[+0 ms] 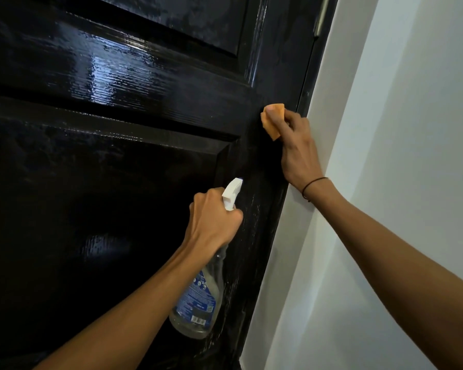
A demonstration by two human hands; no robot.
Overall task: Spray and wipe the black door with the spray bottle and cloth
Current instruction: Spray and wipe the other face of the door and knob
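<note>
Wipe pass looks like it's on the hinge-side stile of the black door [118, 182]. Right hand [298, 153] presses the orange cloth [271, 121] flat against the door, just right of the lower panel's top corner, close to the door's right edge where it meets the white wall [398, 182]. Fingers [294, 121] are curled over the cloth, gripping it; most of the cloth sits under them, with a folded edge sticking out left and below. Left hand [214, 217] is wrapped round the neck of the spray bottle [198, 297], lower on the same stile, white nozzle aimed up at the door, bottle body hanging below the fist. To do it well, I'd say: long strokes along the stile, even pressure, refold to a dry face. Streaks show on the upper panel; finish there.
</note>
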